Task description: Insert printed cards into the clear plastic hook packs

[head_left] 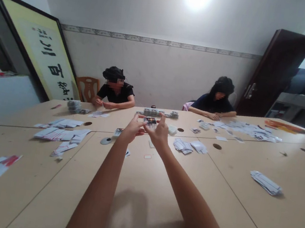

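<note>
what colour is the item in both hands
The item looks mostly black with some orange, in the head view.

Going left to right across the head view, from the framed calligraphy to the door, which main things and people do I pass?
Framed calligraphy, one seated co-worker, the left hand, the small dark-faced item between the hands, the right hand, the other seated co-worker, the dark door.

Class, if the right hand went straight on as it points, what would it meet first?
Probably the row of small stacks beyond the right hand, though depth is unclear; it might pass above.
</note>
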`<action>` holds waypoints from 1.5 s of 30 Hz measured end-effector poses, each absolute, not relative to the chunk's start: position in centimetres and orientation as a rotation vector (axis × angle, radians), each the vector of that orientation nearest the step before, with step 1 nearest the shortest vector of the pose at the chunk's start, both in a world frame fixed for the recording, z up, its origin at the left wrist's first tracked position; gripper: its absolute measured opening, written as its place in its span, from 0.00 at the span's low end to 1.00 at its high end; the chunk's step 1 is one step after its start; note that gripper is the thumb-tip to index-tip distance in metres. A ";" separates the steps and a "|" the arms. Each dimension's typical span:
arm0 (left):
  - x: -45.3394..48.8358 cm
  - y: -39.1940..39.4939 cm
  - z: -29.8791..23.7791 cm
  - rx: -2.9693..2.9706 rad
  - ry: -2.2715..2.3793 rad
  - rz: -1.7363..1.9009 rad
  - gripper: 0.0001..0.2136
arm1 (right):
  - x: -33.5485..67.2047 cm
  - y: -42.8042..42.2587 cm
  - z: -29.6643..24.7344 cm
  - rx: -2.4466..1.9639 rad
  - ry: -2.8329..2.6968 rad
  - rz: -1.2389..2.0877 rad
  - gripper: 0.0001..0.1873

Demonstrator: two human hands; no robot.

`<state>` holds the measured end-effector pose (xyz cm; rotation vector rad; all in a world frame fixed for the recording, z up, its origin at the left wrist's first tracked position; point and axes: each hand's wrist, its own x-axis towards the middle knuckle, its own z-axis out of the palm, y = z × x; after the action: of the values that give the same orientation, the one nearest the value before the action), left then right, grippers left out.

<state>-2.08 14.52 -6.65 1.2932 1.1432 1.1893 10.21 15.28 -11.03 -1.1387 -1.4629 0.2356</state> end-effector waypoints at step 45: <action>-10.3 0.6 2.2 1.255 0.919 2.610 0.10 | -2.1 29.0 -21.1 -1.209 -1.938 0.562 0.22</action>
<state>-10.34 0.58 2.16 1.2554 0.9187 2.6100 -2.06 29.03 -21.14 -1.2092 -1.9384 0.5625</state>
